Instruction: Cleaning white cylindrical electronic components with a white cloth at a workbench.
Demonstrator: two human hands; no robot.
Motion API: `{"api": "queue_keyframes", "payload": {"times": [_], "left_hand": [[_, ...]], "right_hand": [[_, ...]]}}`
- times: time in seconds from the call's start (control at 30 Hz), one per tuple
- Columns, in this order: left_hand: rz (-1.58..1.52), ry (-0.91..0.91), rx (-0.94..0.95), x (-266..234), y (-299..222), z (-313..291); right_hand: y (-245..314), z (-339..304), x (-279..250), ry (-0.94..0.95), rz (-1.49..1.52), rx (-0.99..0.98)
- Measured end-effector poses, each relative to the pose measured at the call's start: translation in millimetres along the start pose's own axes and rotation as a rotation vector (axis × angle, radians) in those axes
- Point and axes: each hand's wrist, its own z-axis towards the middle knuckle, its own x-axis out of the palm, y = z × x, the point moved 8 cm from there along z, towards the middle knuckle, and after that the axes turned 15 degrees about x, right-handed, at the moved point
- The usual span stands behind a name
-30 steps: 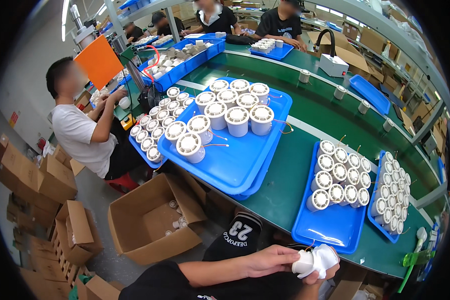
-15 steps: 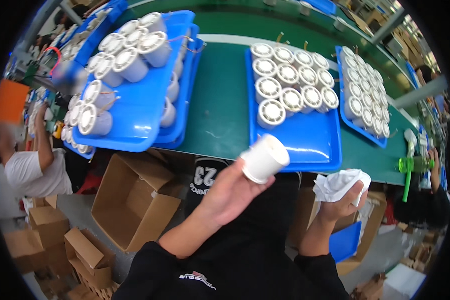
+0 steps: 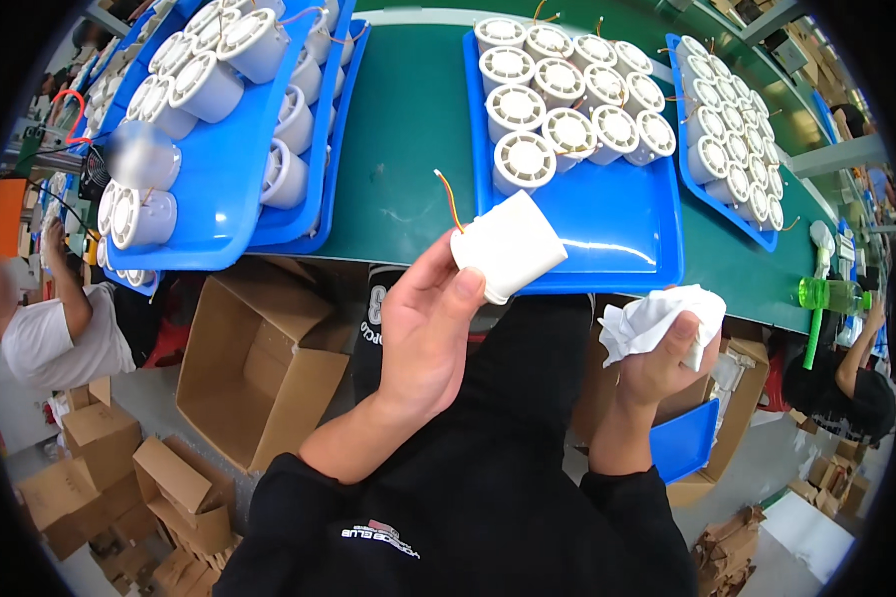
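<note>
My left hand [image 3: 423, 333] grips a white cylindrical plastic housing [image 3: 513, 247] tilted on its side, with thin red and yellow wires [image 3: 450, 202] sticking up from its left end. It is held in front of the blue tray [image 3: 607, 284], where several similar white housings with slotted round tops [image 3: 525, 159] stand in rows at the far side. To the right, my right hand [image 3: 662, 363] is closed on a crumpled white cloth [image 3: 667, 320], apart from the housing.
Stacked blue trays [image 3: 194, 234] of housings stand at the left of the green table [image 3: 398, 129], another full tray [image 3: 732, 159] at the right. A green bottle [image 3: 831, 295] lies farther right. Below are an open cardboard box [image 3: 254, 368] and a co-worker [image 3: 65, 333] at left.
My left hand has turned the housing, so its wires now show and its side faces up. The right hand with the cloth has shifted slightly left and up. The view has also shifted.
</note>
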Motion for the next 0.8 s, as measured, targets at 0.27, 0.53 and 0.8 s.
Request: {"api": "queue_keyframes", "payload": {"times": [0.27, 0.53, 0.8], "left_hand": [[0.114, 0.022, 0.135, -3, -4, -1], [0.158, 0.057, 0.125, 0, 3, -6], [0.309, 0.199, 0.199, 9, 1, -11]], "right_hand": [[-2, -8, 14, 0.087, -0.025, -0.002], [-2, -18, 20, 0.151, -0.162, -0.098], [35, -22, 62, 0.407, -0.418, -0.429]]}}
